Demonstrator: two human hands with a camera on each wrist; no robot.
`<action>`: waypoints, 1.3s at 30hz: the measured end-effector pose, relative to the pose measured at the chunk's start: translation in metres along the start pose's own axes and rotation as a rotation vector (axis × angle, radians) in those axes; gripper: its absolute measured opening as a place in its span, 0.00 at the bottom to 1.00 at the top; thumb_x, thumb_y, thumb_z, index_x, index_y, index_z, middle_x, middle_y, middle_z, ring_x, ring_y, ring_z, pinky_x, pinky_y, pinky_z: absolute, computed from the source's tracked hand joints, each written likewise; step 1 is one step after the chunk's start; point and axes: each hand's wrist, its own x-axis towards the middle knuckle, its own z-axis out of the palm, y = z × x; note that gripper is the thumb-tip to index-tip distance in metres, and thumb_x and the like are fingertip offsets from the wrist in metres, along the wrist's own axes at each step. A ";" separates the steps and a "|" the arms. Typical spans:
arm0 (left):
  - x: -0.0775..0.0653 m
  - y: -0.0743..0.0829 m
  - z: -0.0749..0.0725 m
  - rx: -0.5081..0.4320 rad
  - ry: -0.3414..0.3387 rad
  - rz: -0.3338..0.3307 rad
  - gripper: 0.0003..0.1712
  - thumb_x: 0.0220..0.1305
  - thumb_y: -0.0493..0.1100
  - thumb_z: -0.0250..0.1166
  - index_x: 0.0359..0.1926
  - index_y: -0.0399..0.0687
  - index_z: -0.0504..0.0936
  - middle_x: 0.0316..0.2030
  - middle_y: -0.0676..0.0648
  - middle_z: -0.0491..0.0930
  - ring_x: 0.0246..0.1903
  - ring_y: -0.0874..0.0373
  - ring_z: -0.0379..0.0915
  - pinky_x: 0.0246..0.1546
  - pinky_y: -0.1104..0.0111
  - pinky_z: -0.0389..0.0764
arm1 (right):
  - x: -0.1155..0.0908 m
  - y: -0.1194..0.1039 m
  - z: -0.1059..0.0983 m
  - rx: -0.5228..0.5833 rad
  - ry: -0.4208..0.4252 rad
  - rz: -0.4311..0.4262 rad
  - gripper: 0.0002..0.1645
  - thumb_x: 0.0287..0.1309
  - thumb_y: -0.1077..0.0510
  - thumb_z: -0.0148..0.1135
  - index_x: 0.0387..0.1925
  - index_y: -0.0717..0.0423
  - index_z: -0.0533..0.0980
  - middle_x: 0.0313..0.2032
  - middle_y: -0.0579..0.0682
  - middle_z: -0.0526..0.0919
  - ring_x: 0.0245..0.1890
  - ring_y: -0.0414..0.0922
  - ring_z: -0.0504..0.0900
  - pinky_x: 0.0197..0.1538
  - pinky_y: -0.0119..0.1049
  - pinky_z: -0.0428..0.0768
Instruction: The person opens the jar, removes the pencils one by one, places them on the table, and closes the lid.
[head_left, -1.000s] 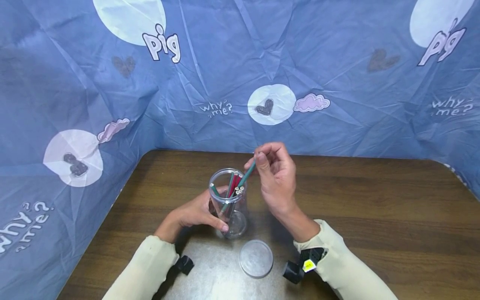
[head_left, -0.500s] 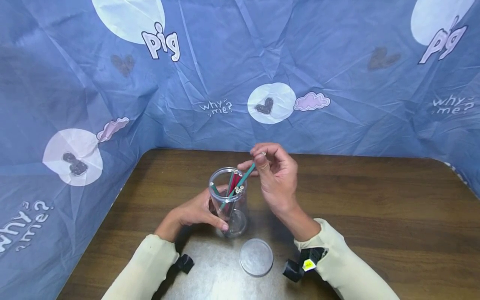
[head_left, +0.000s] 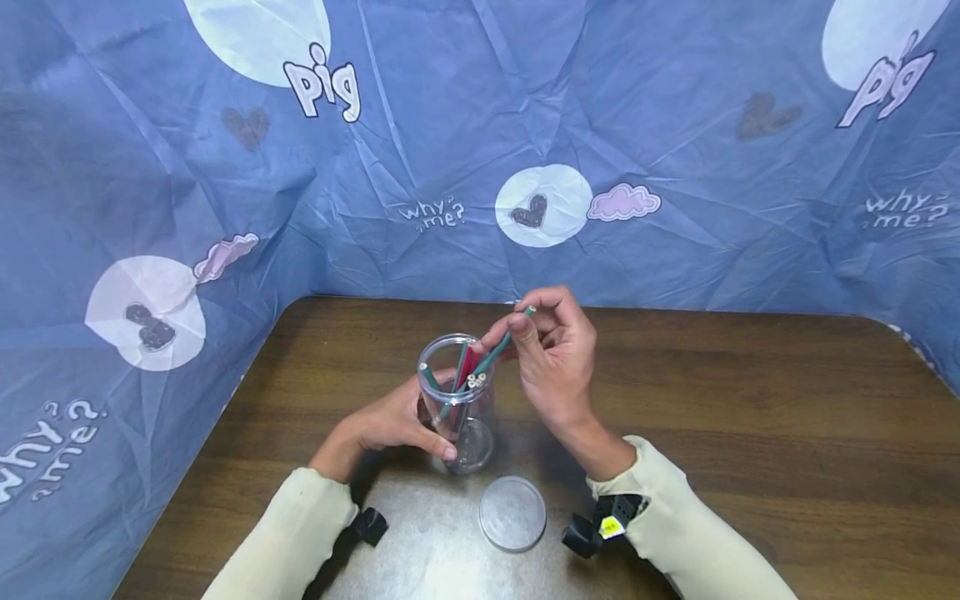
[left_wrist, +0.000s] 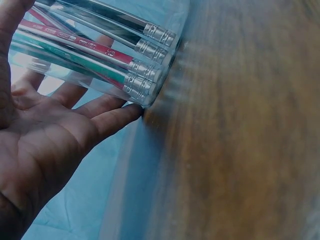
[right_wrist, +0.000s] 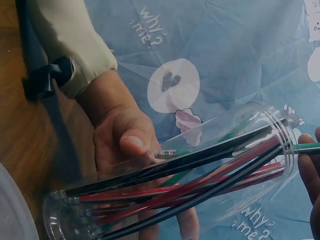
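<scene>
A clear plastic jar [head_left: 477, 417] stands upright on the table with several green, red and dark pencils inside. My left hand [head_left: 397, 417] holds it from the left, its thumb across the front. In the right wrist view, silver-ended red pencils [right_wrist: 150, 194] rest with those ends at the jar's base. My right hand [head_left: 558, 358] pinches a green pencil [head_left: 495, 350] that slants into the jar's mouth, its upper tip showing above the thumb. One right finger reaches down at the rim. That pencil's silver end hangs partway up inside the jar, clear of the base.
A round, see-through lid [head_left: 512, 514] lies on the wooden table [head_left: 750, 433], in front of the jar. Blue printed cloth [head_left: 420, 150] hangs behind and at the sides of the table. Black camera mounts [head_left: 369, 527] sit at both wrists.
The right fingers have shifted on the green pencil, so its upper tip now shows above the thumb. A right finger has moved left and down to the jar's rim. The left hand stays put.
</scene>
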 end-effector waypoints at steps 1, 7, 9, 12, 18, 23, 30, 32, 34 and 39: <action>0.000 0.000 0.000 0.000 -0.001 0.001 0.52 0.46 0.31 0.79 0.72 0.40 0.63 0.61 0.26 0.71 0.58 0.30 0.67 0.58 0.57 0.76 | 0.000 0.001 0.000 0.006 0.004 0.002 0.35 0.62 0.44 0.61 0.37 0.77 0.63 0.23 0.51 0.86 0.23 0.41 0.86 0.23 0.39 0.85; -0.001 0.000 0.001 0.003 0.004 -0.027 0.52 0.46 0.33 0.80 0.71 0.41 0.63 0.60 0.26 0.71 0.52 0.31 0.72 0.46 0.56 0.83 | 0.000 0.004 -0.001 0.058 0.014 0.020 0.32 0.56 0.46 0.68 0.36 0.72 0.66 0.24 0.46 0.87 0.24 0.41 0.86 0.24 0.33 0.83; -0.002 0.000 0.001 0.001 0.007 -0.036 0.52 0.46 0.34 0.80 0.71 0.40 0.63 0.60 0.25 0.71 0.50 0.31 0.73 0.44 0.55 0.84 | -0.001 0.004 -0.001 0.091 0.014 0.037 0.26 0.54 0.48 0.70 0.37 0.65 0.69 0.25 0.47 0.87 0.25 0.41 0.87 0.27 0.32 0.84; -0.003 0.001 0.001 0.007 0.014 -0.050 0.52 0.46 0.35 0.81 0.71 0.40 0.63 0.60 0.26 0.71 0.49 0.30 0.73 0.43 0.55 0.84 | -0.001 0.003 0.000 0.158 0.023 0.073 0.22 0.50 0.52 0.74 0.39 0.55 0.71 0.26 0.49 0.88 0.27 0.43 0.87 0.31 0.34 0.86; -0.003 0.002 0.001 0.008 0.020 -0.057 0.52 0.46 0.35 0.80 0.71 0.39 0.63 0.60 0.26 0.72 0.50 0.30 0.73 0.47 0.55 0.83 | 0.000 0.001 0.000 0.213 0.050 0.077 0.22 0.47 0.56 0.76 0.37 0.53 0.70 0.28 0.52 0.88 0.27 0.45 0.88 0.34 0.38 0.87; -0.003 0.003 0.001 0.007 0.025 -0.054 0.52 0.45 0.36 0.81 0.70 0.39 0.64 0.60 0.27 0.72 0.56 0.30 0.71 0.57 0.55 0.77 | 0.004 -0.003 0.001 0.230 0.072 -0.006 0.20 0.51 0.56 0.74 0.39 0.56 0.71 0.31 0.53 0.87 0.26 0.46 0.88 0.33 0.39 0.87; -0.004 0.003 0.001 0.007 0.022 -0.057 0.52 0.45 0.36 0.81 0.70 0.40 0.64 0.60 0.28 0.73 0.57 0.31 0.71 0.58 0.55 0.76 | 0.009 -0.005 -0.004 0.103 0.146 -0.080 0.23 0.54 0.50 0.72 0.41 0.59 0.71 0.32 0.50 0.80 0.26 0.44 0.87 0.27 0.33 0.84; -0.004 0.002 0.001 0.009 0.021 -0.056 0.51 0.46 0.36 0.81 0.70 0.40 0.65 0.59 0.28 0.73 0.55 0.30 0.72 0.57 0.55 0.77 | 0.010 -0.006 -0.005 0.075 0.158 -0.088 0.25 0.56 0.49 0.71 0.41 0.62 0.70 0.32 0.50 0.79 0.26 0.44 0.87 0.25 0.32 0.83; -0.003 0.002 0.001 0.013 0.021 -0.057 0.51 0.46 0.36 0.80 0.70 0.42 0.65 0.59 0.28 0.74 0.53 0.30 0.73 0.55 0.55 0.78 | 0.011 -0.006 -0.007 0.058 0.166 -0.095 0.26 0.59 0.49 0.69 0.42 0.65 0.68 0.31 0.49 0.78 0.25 0.45 0.87 0.23 0.32 0.82; -0.002 0.001 0.000 0.016 0.012 -0.035 0.50 0.46 0.35 0.80 0.71 0.41 0.65 0.60 0.27 0.73 0.53 0.30 0.73 0.53 0.53 0.79 | 0.013 -0.006 -0.009 0.059 0.181 -0.100 0.23 0.62 0.48 0.63 0.45 0.62 0.68 0.29 0.50 0.79 0.24 0.46 0.87 0.21 0.35 0.83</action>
